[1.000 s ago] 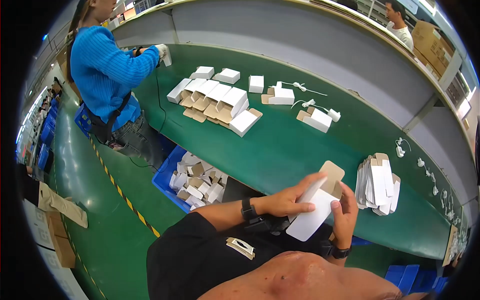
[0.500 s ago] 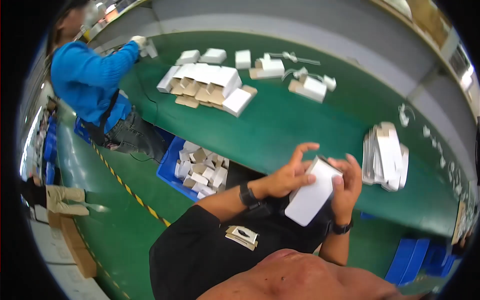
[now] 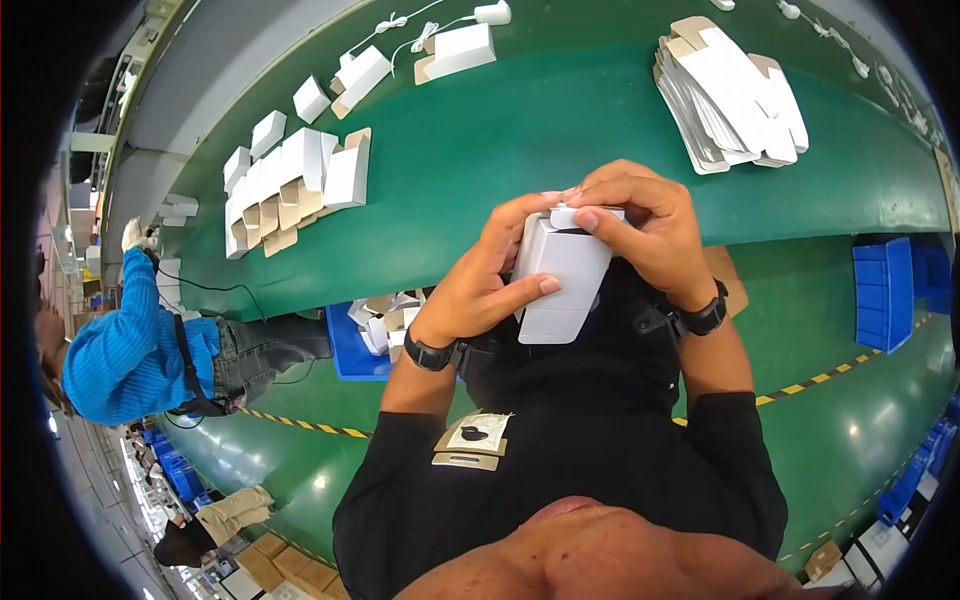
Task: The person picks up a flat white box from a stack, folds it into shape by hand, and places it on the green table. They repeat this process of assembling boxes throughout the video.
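Note:
A small white carton box (image 3: pixel 562 290) is held between both hands in front of my body, above the green table's near edge. My left hand (image 3: pixel 485 265) grips its left side, with the thumb laid on the broad face and the fingers round the far side. My right hand (image 3: pixel 645 225) is closed at the box's upper end, the thumb on the edge by the flap (image 3: pixel 568 216) and the fingers curled over the top. Both hands' fingertips meet there. What is inside the box cannot be seen.
On the green table (image 3: pixel 520 130) stand a row of white boxes with open brown flaps (image 3: pixel 300 170), a box (image 3: pixel 460 52) beside a white plug and cable, and stacked flat cartons (image 3: pixel 725 100). A blue bin (image 3: pixel 355 360) holds small boxes. A co-worker in blue (image 3: pixel 125 350) stands left.
The view has swung, so the table things sit elsewhere in it. The box is turned more upright. My left fingers, spread before, have closed round it, and my right hand has moved over its upper end.

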Tool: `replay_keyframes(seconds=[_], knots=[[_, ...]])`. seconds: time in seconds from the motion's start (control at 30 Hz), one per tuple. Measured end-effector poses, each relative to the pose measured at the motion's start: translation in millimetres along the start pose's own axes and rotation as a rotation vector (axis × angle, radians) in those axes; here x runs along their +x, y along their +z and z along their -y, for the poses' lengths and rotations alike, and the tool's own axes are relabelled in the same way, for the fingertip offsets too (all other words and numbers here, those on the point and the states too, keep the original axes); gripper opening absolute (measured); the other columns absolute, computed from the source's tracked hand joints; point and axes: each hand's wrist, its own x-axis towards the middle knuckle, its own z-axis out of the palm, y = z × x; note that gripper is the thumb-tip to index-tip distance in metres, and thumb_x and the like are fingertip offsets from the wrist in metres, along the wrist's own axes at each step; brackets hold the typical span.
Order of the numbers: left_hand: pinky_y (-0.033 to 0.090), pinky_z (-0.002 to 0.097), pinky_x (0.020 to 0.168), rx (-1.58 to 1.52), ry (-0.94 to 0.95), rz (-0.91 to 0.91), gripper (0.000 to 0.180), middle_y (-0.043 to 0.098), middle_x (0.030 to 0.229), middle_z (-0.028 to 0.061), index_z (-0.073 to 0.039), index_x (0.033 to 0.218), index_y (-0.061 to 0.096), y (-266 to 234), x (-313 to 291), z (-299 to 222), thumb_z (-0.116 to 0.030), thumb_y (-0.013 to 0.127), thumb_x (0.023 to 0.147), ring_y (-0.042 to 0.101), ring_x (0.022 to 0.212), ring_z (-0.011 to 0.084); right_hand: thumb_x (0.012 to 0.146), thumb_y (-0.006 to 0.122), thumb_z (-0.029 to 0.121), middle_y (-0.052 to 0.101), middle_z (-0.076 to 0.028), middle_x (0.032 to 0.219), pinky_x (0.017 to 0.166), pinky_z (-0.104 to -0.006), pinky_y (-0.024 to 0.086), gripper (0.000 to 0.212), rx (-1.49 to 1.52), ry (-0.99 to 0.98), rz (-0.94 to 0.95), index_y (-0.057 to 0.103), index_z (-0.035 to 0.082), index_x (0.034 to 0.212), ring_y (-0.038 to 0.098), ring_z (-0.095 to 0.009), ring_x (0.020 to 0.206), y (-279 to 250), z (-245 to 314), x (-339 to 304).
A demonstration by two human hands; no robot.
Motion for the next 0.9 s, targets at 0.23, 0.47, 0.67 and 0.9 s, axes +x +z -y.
replay_keyframes(seconds=[0.23, 0.47, 0.67, 0.9], knots=[[0.043, 0.0381, 0.105, -0.221, -0.038, -0.033, 0.061, 0.049, 0.141, 0.0184, -0.008, 0.149, 0.031, -1.2, 17.9, 8.2, -0.002, 0.061, 0.096, 0.052, 0.127, 0.0253, 0.093, 0.068, 0.006, 0.07, -0.014, 0.115, 0.095, -0.0344, 0.053, 0.018, -0.075, 0.06, 0.091, 0.075, 0.0, 0.109, 0.067, -0.025, 0.11, -17.8, -9.8, 7.4], [0.044, 0.0367, 0.103, -0.262, -0.109, -0.014, 0.061, 0.051, 0.138, 0.0182, -0.009, 0.149, 0.031, -13.0, 60.1, 24.6, -0.004, 0.061, 0.097, 0.054, 0.124, 0.0249, 0.092, 0.07, 0.013, 0.065, -0.017, 0.132, 0.104, -0.043, 0.048, 0.03, -0.155, -0.126, 0.033, 0.072, 0.003, 0.12, 0.062, -0.034, 0.122, -39.8, -39.8, 13.3], [0.047, 0.0421, 0.099, 0.816, 0.306, -0.262, 0.066, 0.056, 0.137, 0.0181, -0.01, 0.146, 0.042, -57.1, 156.1, 11.8, -0.004, 0.071, 0.087, 0.058, 0.119, 0.0297, 0.091, 0.071, 0.017, 0.058, -0.018, 0.143, 0.114, -0.0492, 0.036, 0.047, -1.008, -0.275, -0.446, 0.063, 0.005, 0.135, 0.05, -0.039, 0.136, -86.7, -10.5, 21.7], [0.047, 0.05, 0.1, 1.339, 0.284, -0.404, 0.061, 0.061, 0.133, 0.0175, -0.009, 0.134, 0.055, -145.7, 259.7, 66.5, -0.004, 0.077, 0.077, 0.058, 0.115, 0.042, 0.093, 0.069, 0.023, 0.059, -0.016, 0.141, 0.118, -0.0585, 0.025, 0.044, -1.63, 0.05, -0.488, 0.063, 0.006, 0.134, 0.05, -0.032, 0.136, -125.6, -23.1, 30.8]])
